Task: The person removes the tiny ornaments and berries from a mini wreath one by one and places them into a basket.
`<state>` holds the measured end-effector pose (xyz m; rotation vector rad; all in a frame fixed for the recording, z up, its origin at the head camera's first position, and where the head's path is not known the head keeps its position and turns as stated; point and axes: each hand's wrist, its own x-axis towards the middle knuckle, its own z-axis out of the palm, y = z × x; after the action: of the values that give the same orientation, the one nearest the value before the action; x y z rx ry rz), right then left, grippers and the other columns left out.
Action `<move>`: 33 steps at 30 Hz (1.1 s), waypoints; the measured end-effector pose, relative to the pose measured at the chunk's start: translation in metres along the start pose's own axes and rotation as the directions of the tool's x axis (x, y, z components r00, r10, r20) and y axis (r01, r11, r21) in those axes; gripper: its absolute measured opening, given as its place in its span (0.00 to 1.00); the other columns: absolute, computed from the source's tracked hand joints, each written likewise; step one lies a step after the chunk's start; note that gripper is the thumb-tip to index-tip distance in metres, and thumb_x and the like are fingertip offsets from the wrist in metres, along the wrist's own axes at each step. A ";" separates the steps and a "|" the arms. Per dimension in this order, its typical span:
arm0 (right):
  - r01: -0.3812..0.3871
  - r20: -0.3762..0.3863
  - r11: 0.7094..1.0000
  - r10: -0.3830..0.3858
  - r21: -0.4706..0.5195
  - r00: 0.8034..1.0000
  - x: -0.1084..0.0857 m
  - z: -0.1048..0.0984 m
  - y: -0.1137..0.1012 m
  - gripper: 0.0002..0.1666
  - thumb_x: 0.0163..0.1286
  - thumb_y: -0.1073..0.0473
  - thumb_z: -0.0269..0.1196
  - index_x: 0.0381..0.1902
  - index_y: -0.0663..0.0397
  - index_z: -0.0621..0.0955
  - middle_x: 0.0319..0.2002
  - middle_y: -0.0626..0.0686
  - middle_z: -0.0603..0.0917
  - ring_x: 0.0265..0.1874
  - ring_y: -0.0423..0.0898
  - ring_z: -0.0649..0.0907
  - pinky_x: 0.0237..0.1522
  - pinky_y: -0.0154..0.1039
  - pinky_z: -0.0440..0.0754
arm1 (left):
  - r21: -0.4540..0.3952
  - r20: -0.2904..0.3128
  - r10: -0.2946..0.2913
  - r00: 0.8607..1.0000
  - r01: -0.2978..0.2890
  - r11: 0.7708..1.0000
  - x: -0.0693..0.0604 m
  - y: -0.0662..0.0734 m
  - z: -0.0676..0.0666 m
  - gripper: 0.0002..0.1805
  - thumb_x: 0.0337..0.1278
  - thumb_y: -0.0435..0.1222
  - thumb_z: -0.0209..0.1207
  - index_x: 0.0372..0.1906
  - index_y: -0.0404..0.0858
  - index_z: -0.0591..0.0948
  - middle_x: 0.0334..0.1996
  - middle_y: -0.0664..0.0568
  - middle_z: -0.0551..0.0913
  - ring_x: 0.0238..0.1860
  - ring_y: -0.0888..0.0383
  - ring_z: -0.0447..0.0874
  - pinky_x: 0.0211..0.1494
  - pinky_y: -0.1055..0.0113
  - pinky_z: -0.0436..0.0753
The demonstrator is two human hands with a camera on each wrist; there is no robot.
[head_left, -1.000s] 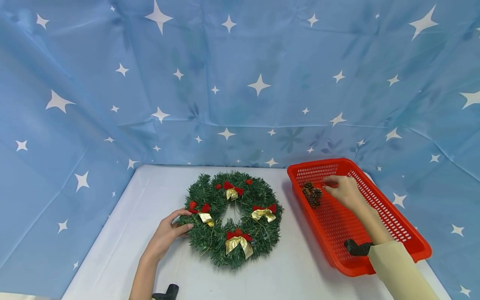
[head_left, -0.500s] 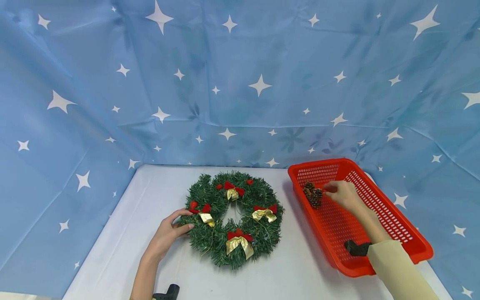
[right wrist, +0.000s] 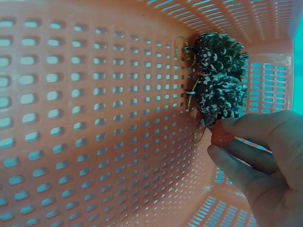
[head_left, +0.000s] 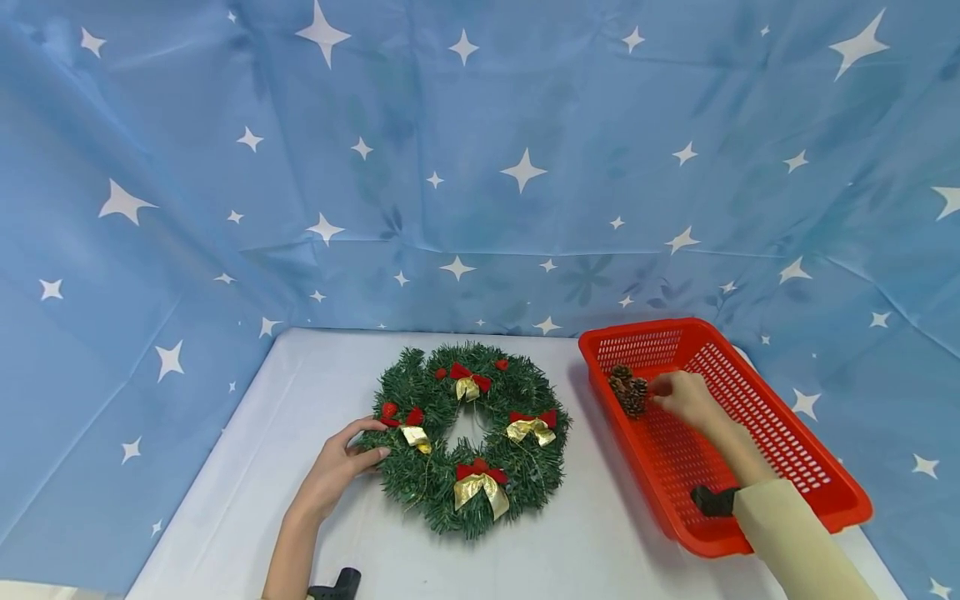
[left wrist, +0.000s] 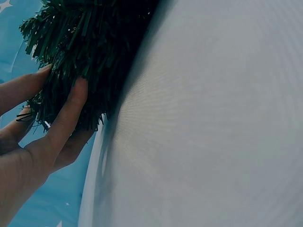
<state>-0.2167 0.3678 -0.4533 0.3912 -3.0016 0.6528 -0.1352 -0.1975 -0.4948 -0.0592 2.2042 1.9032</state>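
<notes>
A green wreath (head_left: pixel 405 483) with red-and-gold bows and small red ornaments lies on the white table. My left hand (head_left: pixel 335 468) grips its left edge, fingers on top and thumb at the side; in the left wrist view the left hand's fingers (left wrist: pixel 71 104) press into the dark green tinsel. Inside the red basket (head_left: pixel 637 462), my right hand (head_left: pixel 686 400) is beside brown pine cones (head_left: pixel 628 392). The right wrist view shows that hand pinching a small red textured ornament (right wrist: pixel 220 135) between thumb and finger, touching or very near the lower pine cone (right wrist: pixel 221 92).
Thin gold loops (right wrist: pixel 183 53) hang from the pine cones against the perforated basket wall. The basket stands at the right of the white table (head_left: pixel 577 550). A blue curtain with white stars (head_left: pixel 480 167) closes off the back and sides.
My right hand has lowered slightly in the basket, and its fingertips have drawn together near the pine cones. The left hand and wreath have stayed put.
</notes>
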 end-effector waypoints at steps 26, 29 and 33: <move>0.050 0.053 0.999 -0.050 -0.008 0.997 0.003 0.011 0.011 0.03 0.60 0.70 0.70 0.33 0.66 0.88 0.29 0.59 0.89 0.30 0.55 0.88 0.33 0.51 0.87 | -0.009 0.004 0.003 1.000 -0.003 1.000 0.000 0.000 -0.001 0.23 0.66 0.34 0.66 0.64 0.38 0.77 0.81 0.40 0.53 0.57 0.45 0.84 0.53 0.57 0.87; 0.047 0.065 0.999 -0.045 -0.017 0.997 0.003 0.011 0.012 0.02 0.61 0.69 0.70 0.33 0.65 0.88 0.29 0.57 0.89 0.30 0.54 0.88 0.33 0.51 0.87 | -0.012 0.006 0.007 1.000 -0.007 1.000 0.001 0.000 -0.001 0.24 0.66 0.34 0.67 0.65 0.38 0.77 0.82 0.40 0.53 0.56 0.46 0.84 0.52 0.57 0.88; 0.045 0.087 0.999 -0.043 -0.016 0.995 0.003 0.011 0.014 0.02 0.61 0.69 0.70 0.33 0.65 0.88 0.29 0.58 0.89 0.30 0.54 0.88 0.33 0.51 0.87 | -0.015 0.005 0.007 1.000 -0.006 1.000 0.001 0.000 0.000 0.24 0.66 0.34 0.67 0.65 0.39 0.77 0.82 0.40 0.52 0.53 0.48 0.85 0.52 0.57 0.88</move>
<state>-0.2231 0.3743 -0.4689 0.4957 -3.0680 0.6212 -0.1362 -0.1975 -0.4950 -0.0493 2.1898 1.9207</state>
